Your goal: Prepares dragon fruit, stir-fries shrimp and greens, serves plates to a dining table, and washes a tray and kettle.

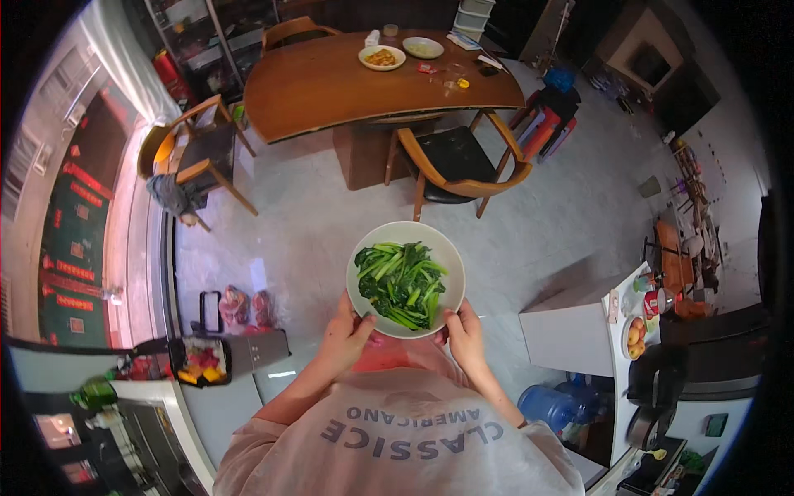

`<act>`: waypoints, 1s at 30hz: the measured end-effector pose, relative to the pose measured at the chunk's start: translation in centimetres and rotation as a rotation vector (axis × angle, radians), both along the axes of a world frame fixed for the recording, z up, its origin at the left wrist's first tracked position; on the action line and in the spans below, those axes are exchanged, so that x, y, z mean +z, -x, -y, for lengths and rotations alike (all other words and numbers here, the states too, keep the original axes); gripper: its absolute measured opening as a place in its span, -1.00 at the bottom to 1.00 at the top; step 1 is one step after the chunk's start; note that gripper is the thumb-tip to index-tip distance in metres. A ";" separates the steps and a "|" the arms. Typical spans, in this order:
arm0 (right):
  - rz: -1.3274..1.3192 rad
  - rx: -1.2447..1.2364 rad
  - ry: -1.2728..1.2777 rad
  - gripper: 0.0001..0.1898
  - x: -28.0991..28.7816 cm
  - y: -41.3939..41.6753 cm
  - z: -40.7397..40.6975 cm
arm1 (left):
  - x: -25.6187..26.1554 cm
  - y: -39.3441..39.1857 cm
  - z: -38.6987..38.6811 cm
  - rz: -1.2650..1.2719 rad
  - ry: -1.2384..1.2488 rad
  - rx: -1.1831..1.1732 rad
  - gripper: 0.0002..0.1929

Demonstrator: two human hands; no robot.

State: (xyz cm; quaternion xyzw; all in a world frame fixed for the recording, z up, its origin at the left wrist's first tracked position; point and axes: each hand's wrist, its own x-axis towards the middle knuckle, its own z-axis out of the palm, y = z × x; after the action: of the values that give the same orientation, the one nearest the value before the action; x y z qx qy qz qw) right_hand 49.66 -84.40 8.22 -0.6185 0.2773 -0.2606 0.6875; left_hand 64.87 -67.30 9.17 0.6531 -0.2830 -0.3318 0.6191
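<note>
A white plate (456,260) of cooked leafy greens (403,282) is held level in front of my body, above the floor. My left hand (347,332) grips its lower left rim, thumb on top and fingers underneath. At the lower right rim, my right hand (462,332) has the same kind of hold. The fingertips beneath the plate are mostly hidden. Ahead stands a brown wooden dining table (310,87), with a plate of orange-yellow food (381,58) and a second pale dish (423,48) near its far side.
A wooden armchair (459,158) with a black seat stands at the table's near side, another armchair (208,152) to the left. Stacked stools (546,124) are right of the table. A white counter (620,372) with a fruit bowl and blue water bottles (552,406) lies to my right.
</note>
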 end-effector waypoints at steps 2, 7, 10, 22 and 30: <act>-0.014 0.030 0.020 -0.70 -2.0 0.5 0.6 | -1.0 0.4 0.3 -0.083 0.081 0.015 -0.43; 0.030 0.076 0.252 -0.73 -5.7 0.7 0.9 | -5.7 1.6 0.0 0.097 0.099 0.111 -0.43; 0.082 0.137 0.163 -0.71 -6.5 0.7 1.6 | -6.9 2.9 0.0 -0.017 0.157 0.159 -0.43; 0.067 0.079 0.401 -0.72 -15.9 -0.8 4.6 | -14.4 1.0 2.6 -0.205 0.220 0.159 -0.41; -0.124 0.149 0.624 -0.53 -15.8 -0.5 7.2 | -12.1 2.5 2.7 -0.245 0.199 0.254 -0.46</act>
State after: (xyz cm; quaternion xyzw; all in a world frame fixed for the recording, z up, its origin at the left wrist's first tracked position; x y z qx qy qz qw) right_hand 50.19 -91.62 -7.61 -0.8326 0.1792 -0.2439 0.4640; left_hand 62.39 -69.99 -2.88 0.5739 -0.1520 -0.2984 0.7473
